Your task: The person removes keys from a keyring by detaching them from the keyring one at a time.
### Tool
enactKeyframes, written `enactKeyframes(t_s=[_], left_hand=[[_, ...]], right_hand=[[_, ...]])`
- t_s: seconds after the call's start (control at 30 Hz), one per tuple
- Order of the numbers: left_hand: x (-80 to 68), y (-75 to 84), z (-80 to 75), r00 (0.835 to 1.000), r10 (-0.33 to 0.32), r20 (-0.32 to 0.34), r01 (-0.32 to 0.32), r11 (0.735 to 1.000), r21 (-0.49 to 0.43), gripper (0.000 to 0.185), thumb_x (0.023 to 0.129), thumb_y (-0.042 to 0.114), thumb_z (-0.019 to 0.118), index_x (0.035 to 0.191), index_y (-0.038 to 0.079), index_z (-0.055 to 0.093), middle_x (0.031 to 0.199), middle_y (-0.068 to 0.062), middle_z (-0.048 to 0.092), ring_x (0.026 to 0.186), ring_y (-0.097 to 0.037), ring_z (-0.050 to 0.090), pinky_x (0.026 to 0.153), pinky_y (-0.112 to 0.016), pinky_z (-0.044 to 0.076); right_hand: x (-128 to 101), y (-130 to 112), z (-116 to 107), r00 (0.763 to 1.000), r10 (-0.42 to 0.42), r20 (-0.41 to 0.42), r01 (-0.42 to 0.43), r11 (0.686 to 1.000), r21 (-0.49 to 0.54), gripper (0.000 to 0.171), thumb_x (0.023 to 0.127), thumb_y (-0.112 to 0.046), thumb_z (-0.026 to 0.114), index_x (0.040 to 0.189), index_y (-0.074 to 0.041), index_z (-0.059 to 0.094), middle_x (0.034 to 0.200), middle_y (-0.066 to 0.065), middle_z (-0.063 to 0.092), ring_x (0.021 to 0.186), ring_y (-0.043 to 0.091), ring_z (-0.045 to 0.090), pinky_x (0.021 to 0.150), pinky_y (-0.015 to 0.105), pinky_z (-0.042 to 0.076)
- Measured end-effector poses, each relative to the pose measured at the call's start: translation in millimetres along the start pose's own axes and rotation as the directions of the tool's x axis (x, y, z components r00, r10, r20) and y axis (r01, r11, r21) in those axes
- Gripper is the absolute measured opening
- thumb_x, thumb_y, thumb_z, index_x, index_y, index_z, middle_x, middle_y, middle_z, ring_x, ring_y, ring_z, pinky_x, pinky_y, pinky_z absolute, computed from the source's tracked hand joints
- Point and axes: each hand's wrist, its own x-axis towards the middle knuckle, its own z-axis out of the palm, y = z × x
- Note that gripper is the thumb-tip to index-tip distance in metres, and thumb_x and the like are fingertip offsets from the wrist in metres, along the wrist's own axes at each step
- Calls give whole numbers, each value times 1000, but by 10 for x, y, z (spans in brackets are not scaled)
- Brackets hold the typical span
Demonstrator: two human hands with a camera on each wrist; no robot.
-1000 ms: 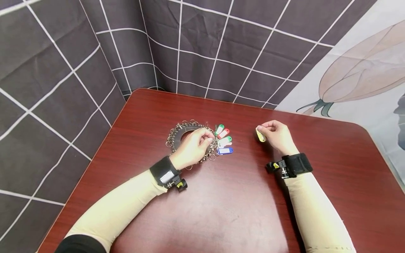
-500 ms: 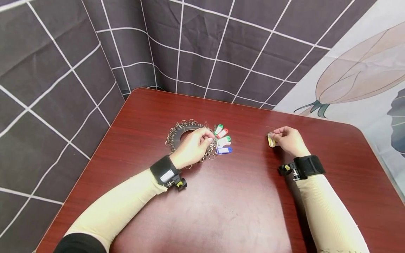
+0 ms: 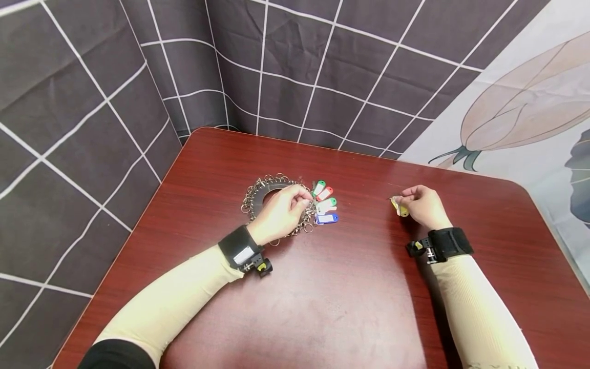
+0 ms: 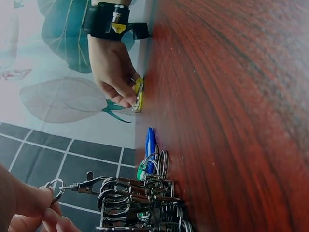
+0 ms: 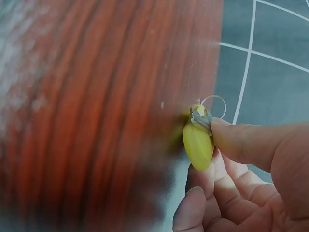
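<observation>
I see the right hand (image 3: 421, 206) has moved rightward, pinching the yellow tag (image 3: 400, 207) well apart from the ring-fringed loop (image 3: 256, 199); the left hand (image 3: 280, 213) pinches a small ring (image 4: 62, 185); the tag seems unattached

For me, the left hand (image 3: 281, 215) hides part of the black ring (image 3: 258, 199), the right hand (image 3: 425, 206) part of the yellow tag (image 3: 400, 207). The blue tag (image 3: 327, 219) is too small to read.

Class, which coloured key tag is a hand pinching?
The yellow tag, pinched by the right hand; the green tags, red tag and blue tag lie grouped near the left hand.
</observation>
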Motion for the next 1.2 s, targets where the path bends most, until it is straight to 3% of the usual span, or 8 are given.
enactKeyframes(t_s=[0.37,0.77,0.97,1.1,1.2], left_hand=[[-1,24,-15,1000,-16,7,16,1000,26,11,96,10,56,103,11,64,83,3,57,72,-12,52,65,-27,45],[33,-89,-65,1000,-11,21,9,992,123,13,94,10,59,105,8,63,82,1,59,76,-14,57,71,-30,48],[38,-110,-87,1000,1,8,-2,980,197,11,92,10,59,102,9,63,83,0,58,78,-15,55,70,-31,47],[20,-84,-67,999,33,0,-33,977,209,12,90,12,62,101,8,64,88,-2,57,84,-17,54,75,-31,45],[-13,-49,-32,997,69,37,-76,972,222,20,88,17,66,105,8,65,96,-3,59,92,-18,53,82,-33,44]], right_hand=[[-38,-12,-6,1000,-5,-28,4,1000,-30,28,89,-19,68,102,4,60,79,13,63,69,21,54,57,26,41],[-79,-64,-19,998,-41,-47,37,996,-82,26,91,-20,65,101,4,59,82,14,63,72,24,53,61,32,41],[-100,-271,102,979,-199,-37,198,980,-22,26,92,-22,65,106,-1,61,92,12,66,78,22,58,66,30,44],[-159,-543,271,944,-328,41,327,945,23,27,90,-26,69,109,-7,63,98,5,65,85,18,60,74,33,47],[-233,-781,425,906,-405,120,403,914,43,29,87,-26,73,110,-9,65,101,3,66,88,18,62,78,37,49]])
